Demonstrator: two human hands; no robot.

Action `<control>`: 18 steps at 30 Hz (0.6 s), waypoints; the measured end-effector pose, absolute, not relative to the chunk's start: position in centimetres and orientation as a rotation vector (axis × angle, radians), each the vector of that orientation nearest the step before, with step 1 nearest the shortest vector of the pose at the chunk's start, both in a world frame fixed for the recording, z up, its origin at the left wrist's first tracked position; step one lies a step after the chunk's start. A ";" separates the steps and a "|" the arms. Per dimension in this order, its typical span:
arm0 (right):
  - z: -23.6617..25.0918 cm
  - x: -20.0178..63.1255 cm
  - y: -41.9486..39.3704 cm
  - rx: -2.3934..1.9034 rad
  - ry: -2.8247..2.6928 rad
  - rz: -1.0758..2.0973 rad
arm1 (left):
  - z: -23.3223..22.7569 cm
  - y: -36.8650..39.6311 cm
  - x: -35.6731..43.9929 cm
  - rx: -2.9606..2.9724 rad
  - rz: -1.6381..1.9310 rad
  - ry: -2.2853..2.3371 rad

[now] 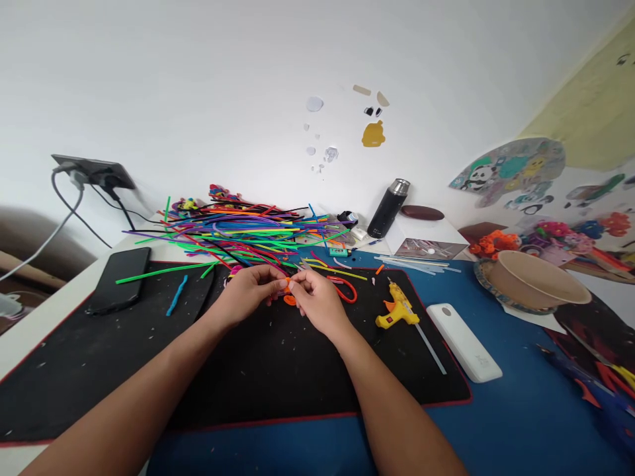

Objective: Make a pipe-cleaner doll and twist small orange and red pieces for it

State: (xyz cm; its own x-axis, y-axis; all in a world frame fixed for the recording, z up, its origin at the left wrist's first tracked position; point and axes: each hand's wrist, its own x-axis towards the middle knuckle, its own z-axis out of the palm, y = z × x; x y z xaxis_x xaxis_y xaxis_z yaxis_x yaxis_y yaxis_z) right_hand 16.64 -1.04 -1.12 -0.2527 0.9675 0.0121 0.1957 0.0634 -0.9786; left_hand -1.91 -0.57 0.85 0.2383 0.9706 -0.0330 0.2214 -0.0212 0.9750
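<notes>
My left hand (251, 291) and my right hand (317, 301) meet over the black mat (278, 370), both pinching an orange pipe cleaner (288, 291) that is partly coiled between the fingertips. Its free end loops out to the right (347, 291) on the mat. A big pile of coloured pipe cleaners (243, 235) lies just beyond my hands. A yellow glue gun (397, 312) with a clear glue stick rests on the mat to the right of my right hand.
A black phone (118, 279) and a short blue pipe cleaner (177, 295) lie at left. A white power bank (464, 342), a tan bowl (533, 281), a black bottle (387, 208), clear glue sticks (417, 263) and finished pipe-cleaner flowers (496, 243) stand at right. A wall socket with cables (89, 173) is far left.
</notes>
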 end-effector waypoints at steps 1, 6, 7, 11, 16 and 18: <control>-1.1 16.6 -1.1 -1.202 -1.566 1.259 | 0.8 -0.6 -1.9 1.464 0.925 1.191; -0.9 16.4 -1.2 -1.170 -1.523 1.265 | 1.2 -0.7 -1.6 1.402 0.927 1.173; -0.8 16.4 -1.2 -1.160 -1.504 1.270 | 1.3 -0.7 -1.6 1.391 0.910 1.164; -0.5 16.5 -1.0 -1.138 -1.449 1.299 | 1.5 -0.9 -1.5 1.379 0.843 1.149; -0.6 16.5 -1.0 -1.159 -1.448 1.305 | 1.5 -1.0 -1.4 1.443 0.844 1.164; -0.7 16.5 -1.0 -1.177 -1.465 1.296 | 1.4 -1.1 -1.4 1.482 0.843 1.178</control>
